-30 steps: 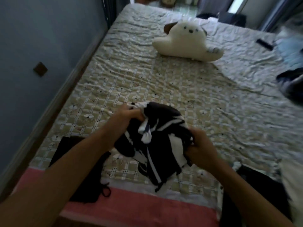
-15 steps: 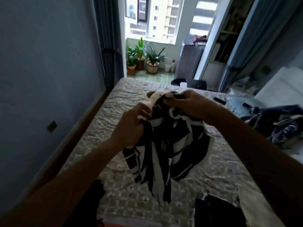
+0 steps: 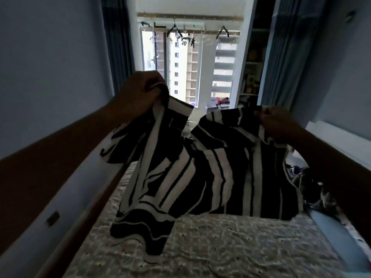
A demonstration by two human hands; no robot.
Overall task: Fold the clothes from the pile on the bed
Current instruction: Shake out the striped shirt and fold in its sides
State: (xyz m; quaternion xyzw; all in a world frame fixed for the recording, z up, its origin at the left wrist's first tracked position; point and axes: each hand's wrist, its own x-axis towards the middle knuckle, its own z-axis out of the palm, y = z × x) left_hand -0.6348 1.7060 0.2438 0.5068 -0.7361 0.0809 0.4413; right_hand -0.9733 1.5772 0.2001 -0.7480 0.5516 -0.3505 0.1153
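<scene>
Two top corners of a black-and-white striped shirt (image 3: 200,173) are pinched by the left hand (image 3: 140,93) and right hand (image 3: 279,123), spread, hanging creased above the bed (image 3: 230,247).

1 head-worn wide-angle view — forward over the bed (image 3: 230,243), toward the window (image 3: 181,63)

A black-and-white striped shirt (image 3: 202,173) hangs spread in the air above the bed (image 3: 230,245). The left hand (image 3: 140,93) grips one top corner; the right hand (image 3: 275,123) pinches the other, held lower. The hem droops towards the patterned cover (whether it touches is unclear). Dark clothes (image 3: 309,181) lie at the right, behind the right arm.
</scene>
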